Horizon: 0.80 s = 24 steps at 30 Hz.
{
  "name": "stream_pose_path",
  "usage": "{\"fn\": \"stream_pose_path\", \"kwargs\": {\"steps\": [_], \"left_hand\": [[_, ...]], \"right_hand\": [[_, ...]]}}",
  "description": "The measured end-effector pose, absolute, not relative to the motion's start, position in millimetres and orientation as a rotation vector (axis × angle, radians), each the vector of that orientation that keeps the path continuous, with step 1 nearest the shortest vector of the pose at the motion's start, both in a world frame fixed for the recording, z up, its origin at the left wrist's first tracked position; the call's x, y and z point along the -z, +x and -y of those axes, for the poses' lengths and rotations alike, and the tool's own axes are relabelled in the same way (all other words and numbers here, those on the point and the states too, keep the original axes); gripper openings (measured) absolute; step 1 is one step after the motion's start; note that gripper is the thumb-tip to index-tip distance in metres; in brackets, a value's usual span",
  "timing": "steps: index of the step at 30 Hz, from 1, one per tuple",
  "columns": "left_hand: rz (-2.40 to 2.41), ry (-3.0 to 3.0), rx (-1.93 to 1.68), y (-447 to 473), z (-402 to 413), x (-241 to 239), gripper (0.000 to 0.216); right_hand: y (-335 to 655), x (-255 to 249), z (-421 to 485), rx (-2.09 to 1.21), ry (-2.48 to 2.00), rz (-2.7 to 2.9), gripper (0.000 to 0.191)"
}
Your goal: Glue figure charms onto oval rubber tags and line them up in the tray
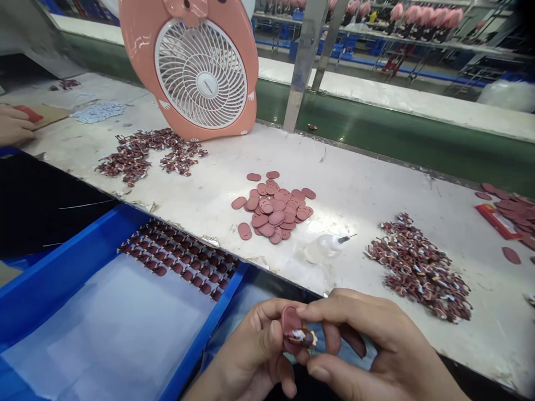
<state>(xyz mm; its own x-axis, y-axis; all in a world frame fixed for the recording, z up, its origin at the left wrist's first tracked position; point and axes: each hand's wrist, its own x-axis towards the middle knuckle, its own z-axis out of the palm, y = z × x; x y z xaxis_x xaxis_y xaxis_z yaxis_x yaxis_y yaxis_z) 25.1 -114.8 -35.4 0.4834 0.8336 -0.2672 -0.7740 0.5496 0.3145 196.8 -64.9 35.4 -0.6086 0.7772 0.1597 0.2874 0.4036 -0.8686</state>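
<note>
My left hand [254,348] is closed on a reddish-brown oval piece [291,318], pinched between thumb and fingers in front of the table edge. A small brown figure-like part [307,337] with white and yellow bits lies across the oval's lower half. My right hand [368,340] is beside it, the index fingertip touching the oval's upper edge. Its thumb sits below the small part, and thumb and index are apart. Ahead on the table lie a pile of matching ovals [276,209], a clear bottle with a needle tip [324,248] and a heap of small brown parts [420,273].
A blue tray [221,317] at left holds rows of assembled pieces [179,259] on white sheeting. A pink fan [142,50] stands at the back beside another brown heap [134,153]. A co-worker's hand [14,125] is at far left. A red box [497,221] lies right.
</note>
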Motion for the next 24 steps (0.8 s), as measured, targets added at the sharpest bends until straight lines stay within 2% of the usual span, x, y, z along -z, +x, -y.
{"fn": "stream_pose_path", "kwargs": {"steps": [6, 10, 14, 17, 24], "left_hand": [[-0.477, 0.161, -0.96, 22.1, 117.0, 42.1, 0.042], [-0.677, 0.183, -1.053, 21.5, 115.7, 36.0, 0.054], [-1.101, 0.276, -1.341, 23.0, 118.6, 26.9, 0.037], [-1.178, 0.345, -1.398, 24.2, 120.1, 25.2, 0.038], [-1.352, 0.319, -1.384, 13.4, 118.5, 28.8, 0.036]], "right_hand": [[194.3, -26.8, 66.7, -1.07, -0.874, 2.118, 0.011], [188.2, -15.8, 70.0, -0.783, -0.941, 2.157, 0.014], [180.4, 1.0, 75.7, -0.359, -0.95, 2.188, 0.026], [172.9, 11.6, 76.6, -0.155, -0.896, 2.203, 0.028], [141.6, 18.6, 71.8, -0.031, -0.745, 2.237, 0.019]]}}
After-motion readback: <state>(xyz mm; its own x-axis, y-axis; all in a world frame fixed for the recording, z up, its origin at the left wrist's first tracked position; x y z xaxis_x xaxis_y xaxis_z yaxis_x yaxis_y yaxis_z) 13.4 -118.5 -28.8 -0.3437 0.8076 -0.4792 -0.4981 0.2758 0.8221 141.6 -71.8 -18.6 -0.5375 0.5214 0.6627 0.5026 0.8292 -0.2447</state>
